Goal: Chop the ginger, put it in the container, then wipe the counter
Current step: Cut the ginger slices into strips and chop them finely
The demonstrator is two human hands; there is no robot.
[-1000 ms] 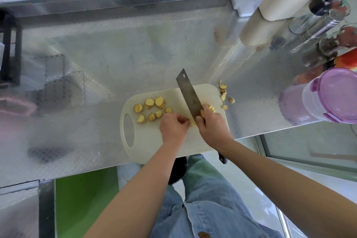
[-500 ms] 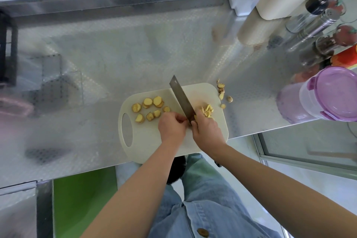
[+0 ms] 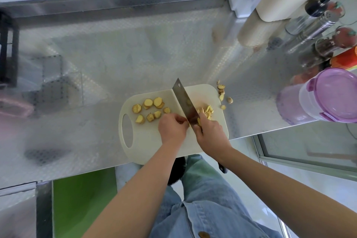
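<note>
- Ginger slices (image 3: 149, 109) lie in a loose cluster on the left half of our cream cutting board (image 3: 146, 141), at about 10 o'clock from our left hand (image 3: 172, 128).
- Our left hand sits on the board with its fingers (image 3: 180, 120) curled together, pinched on a small ginger piece right against the blade; that piece is mostly hidden.
- Our right hand (image 3: 210, 133) is closed around the grip of the cleaver (image 3: 185, 102), fingers clamped on it; the blade runs toward 11 o'clock from the hand, edge down on the board.
- The dark end of the cleaver's handle (image 3: 222, 168) pokes out below our right wrist, past the near edge of the desk (image 3: 96, 63).
- Chopped ginger strips (image 3: 205, 111) make a small pile just right of the blade, at 12 o'clock from our right hand.
- Ginger trimmings (image 3: 223, 94) are scattered on the desk just off the board's upper right corner.
- A clear container with a purple lid (image 3: 332, 96) stands on the desk at 3 o'clock from the board, well apart from it.
- The board's oval handle hole (image 3: 127, 130) is at its left end, and its near edge overhangs the desk.
</note>
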